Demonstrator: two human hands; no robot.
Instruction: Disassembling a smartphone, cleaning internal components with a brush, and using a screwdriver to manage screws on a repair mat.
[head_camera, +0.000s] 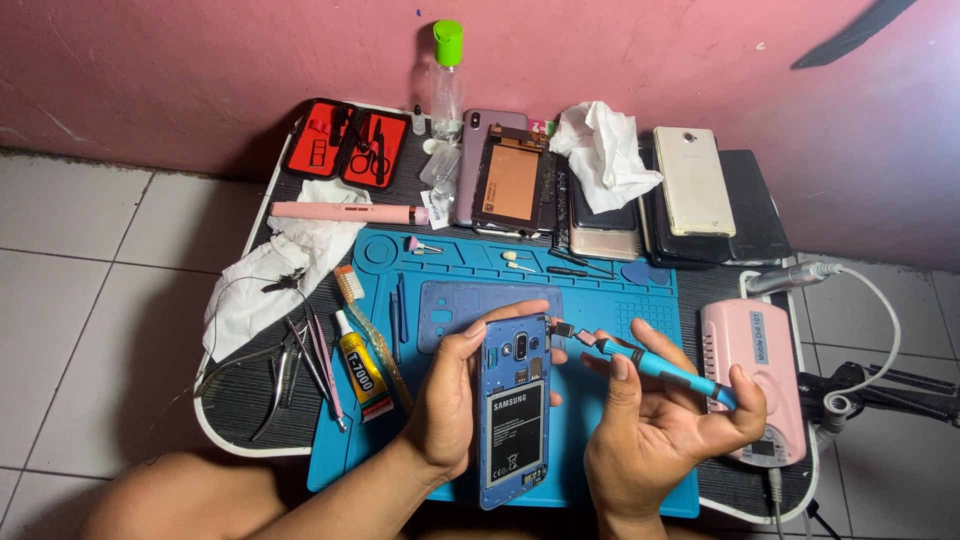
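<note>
Left hand (455, 400): wrapped around the opened blue phone (513, 410), back cover off, held upright over the blue mat (600, 275).
Right hand (650, 420): grips a blue screwdriver (660, 368), tip at the phone's top right corner.
Phone back cover (450, 310): flat on the mat, behind the phone.
Glue tube (360, 372): on the bench (235, 400), left of the hands.

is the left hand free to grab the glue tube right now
Probably not as things stand. The left hand is wrapped around the opened blue phone, so it is occupied. The glue tube lies uncovered on the blue mat just beside that hand, with nothing over it.
</note>
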